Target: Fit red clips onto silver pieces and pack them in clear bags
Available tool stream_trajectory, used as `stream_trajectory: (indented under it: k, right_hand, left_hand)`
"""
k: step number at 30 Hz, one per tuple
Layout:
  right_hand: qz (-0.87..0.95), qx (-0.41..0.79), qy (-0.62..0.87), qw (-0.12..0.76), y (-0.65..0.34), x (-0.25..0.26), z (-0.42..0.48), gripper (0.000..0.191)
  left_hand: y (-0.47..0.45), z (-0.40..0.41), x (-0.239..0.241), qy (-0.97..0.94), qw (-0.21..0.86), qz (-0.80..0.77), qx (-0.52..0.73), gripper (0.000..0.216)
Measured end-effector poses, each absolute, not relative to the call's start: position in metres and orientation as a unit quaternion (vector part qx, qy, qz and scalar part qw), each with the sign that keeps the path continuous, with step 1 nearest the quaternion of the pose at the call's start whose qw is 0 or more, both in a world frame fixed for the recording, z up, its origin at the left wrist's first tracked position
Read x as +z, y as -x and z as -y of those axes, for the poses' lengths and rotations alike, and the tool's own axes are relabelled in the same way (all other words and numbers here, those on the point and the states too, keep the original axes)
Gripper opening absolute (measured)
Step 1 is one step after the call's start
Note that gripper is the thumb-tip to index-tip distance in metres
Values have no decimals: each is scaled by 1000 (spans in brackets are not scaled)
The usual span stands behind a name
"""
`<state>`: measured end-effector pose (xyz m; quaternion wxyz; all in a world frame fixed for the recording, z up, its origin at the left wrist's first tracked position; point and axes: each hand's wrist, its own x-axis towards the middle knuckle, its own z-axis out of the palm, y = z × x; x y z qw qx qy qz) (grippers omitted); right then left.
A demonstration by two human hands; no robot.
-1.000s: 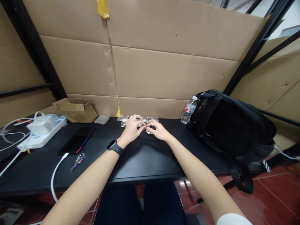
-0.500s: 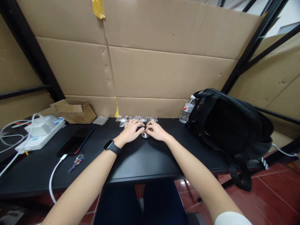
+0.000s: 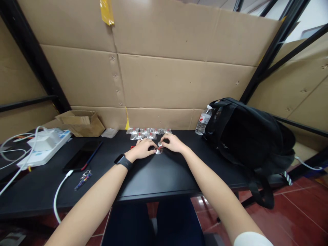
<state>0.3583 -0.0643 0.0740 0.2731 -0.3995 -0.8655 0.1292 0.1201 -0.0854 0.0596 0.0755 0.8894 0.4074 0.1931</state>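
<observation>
A shiny round silver disc (image 3: 159,150) with a bit of red on it lies between my hands over the black table (image 3: 164,181). My left hand (image 3: 144,148), wearing a dark watch (image 3: 122,160), closes thumb and fingertips at its left edge. Thumb and forefinger of my right hand (image 3: 173,142) pinch a smaller silvery round piece (image 3: 160,144) just above the disc. Something red shows beside my left fingers, partly hidden. Behind my hands, several silver discs in clear packets (image 3: 150,135) lie in two rows, each with a red centre.
Right of my hands stand a water bottle (image 3: 203,120) and a black backpack (image 3: 251,136). On the left are a paper box (image 3: 83,123), a clear packet (image 3: 109,133), a phone (image 3: 83,155), a keychain (image 3: 83,179) and a power strip (image 3: 46,150). Cardboard (image 3: 164,82) walls the back.
My hands have drawn slightly apart, showing more of the silver disc and the smaller piece in my right fingers. The packets behind are less covered. The view has shifted a little.
</observation>
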Motion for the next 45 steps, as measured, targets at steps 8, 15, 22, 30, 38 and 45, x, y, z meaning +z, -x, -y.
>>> stream_trajectory:
  k: [8,15,22,30,38,45]
  right_hand:
    - [802,146,579,4,-376,75,62,96]
    - [804,159,573,-9,-377,75,62,96]
    - [806,166,568,-10,-375,74,61,93]
    - [804,169,571,-13,-374,75,62,95]
    - [792,191,579,-42,-374,71,62,98]
    - [778,190,598,-39,-371,63,59,104]
  left_hand:
    - [-92,69,58,-826,-2,-531,187,43]
    - [-38,55,60,-664,-67,-720,190,60]
    - [3,42,49,-570,-18,-798,196,68]
    - [4,36,47,-580,-8,-788,205,63]
    - [4,37,48,-557,-1,-792,251,83]
    - [8,30,44,-546,42,-808,217,74]
